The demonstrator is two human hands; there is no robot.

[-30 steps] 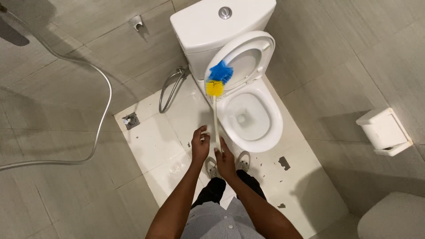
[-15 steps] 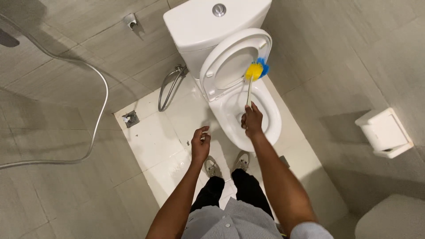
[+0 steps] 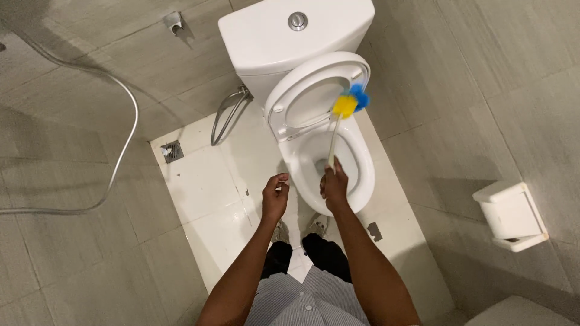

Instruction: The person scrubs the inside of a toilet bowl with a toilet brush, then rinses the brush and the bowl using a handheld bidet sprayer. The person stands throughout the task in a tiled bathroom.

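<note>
Over the toilet bowl (image 3: 356, 175), your right hand (image 3: 333, 186) is closed around the lower end of a toilet brush (image 3: 338, 130). The pale handle runs up from your fist across the open bowl. The yellow-and-blue brush head (image 3: 350, 101) sits at the right edge of the raised seat and lid (image 3: 305, 99), touching or just in front of it; which one cannot be told.

Your left hand (image 3: 275, 196) hangs free just left of the bowl, above the white floor tiles (image 3: 205, 187). Its fingers are loosely curled, half open, holding nothing.

The white cistern (image 3: 290, 36) stands behind the lid. A hose (image 3: 226, 115) loops down to its left, and a floor drain (image 3: 173, 151) lies further left. A white paper holder (image 3: 510, 216) sits well apart on the right.
</note>
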